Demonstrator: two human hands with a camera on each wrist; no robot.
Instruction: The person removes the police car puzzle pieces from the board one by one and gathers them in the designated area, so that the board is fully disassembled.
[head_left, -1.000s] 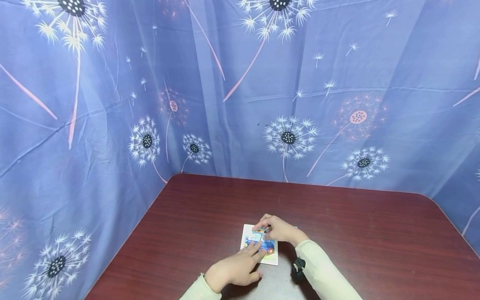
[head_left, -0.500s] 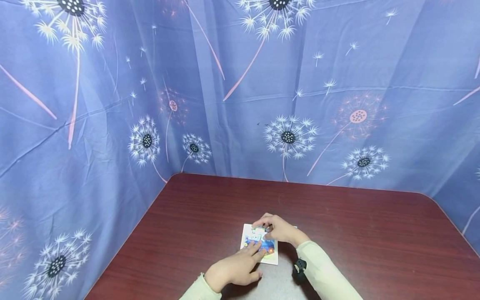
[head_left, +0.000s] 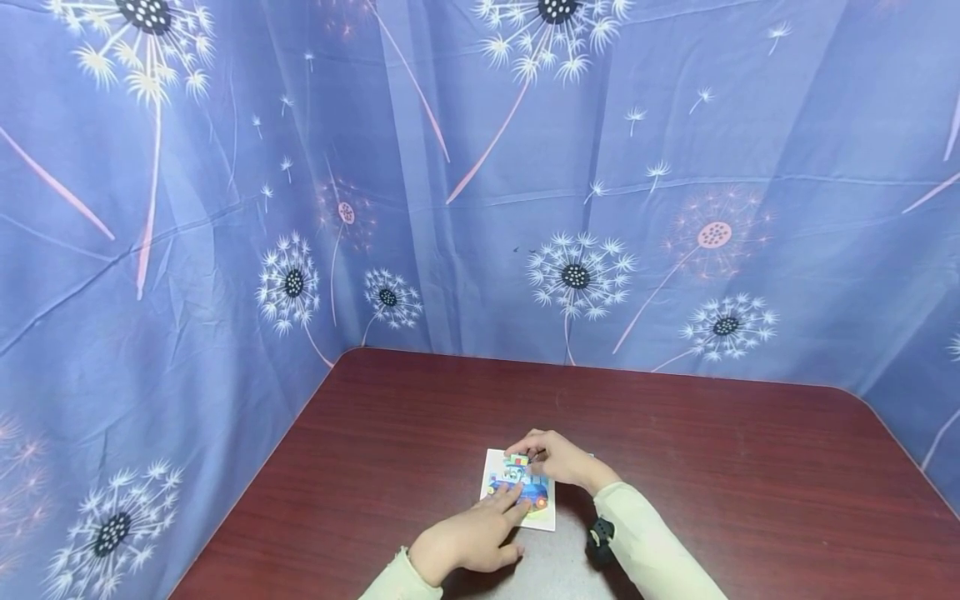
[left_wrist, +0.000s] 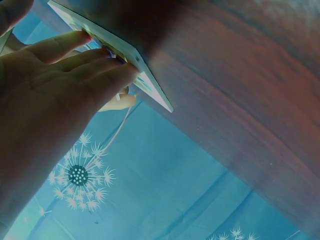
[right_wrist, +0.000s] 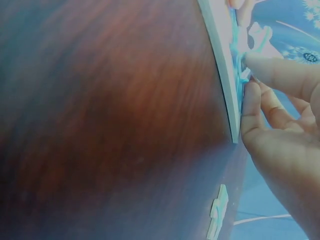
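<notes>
A flat jigsaw puzzle board [head_left: 542,518] with a white border and a blue cartoon car picture lies on the table. My left hand [head_left: 474,533] rests on its lower left part, fingers extended, fingertips on the picture in the left wrist view. Over the upper right part, my right hand [head_left: 561,458] pinches a jigsaw piece [head_left: 517,461] between thumb and fingers. In the right wrist view that jigsaw piece [right_wrist: 260,37] shows a rounded knob and stands tilted off the board [right_wrist: 220,65]. My right fingers hide part of the picture.
Another loose jigsaw piece [right_wrist: 218,212] lies on the table beside the board, mostly behind my right wrist in the head view. The dark red wooden table [head_left: 420,408] backs onto a blue dandelion-print curtain [head_left: 465,283]. A black wrist device [head_left: 600,533] hangs at my right sleeve.
The jigsaw piece in my right hand has tilted, so its coloured top and eye picture show differently. Both hands otherwise stay in nearly the same place, and the board has not moved.
</notes>
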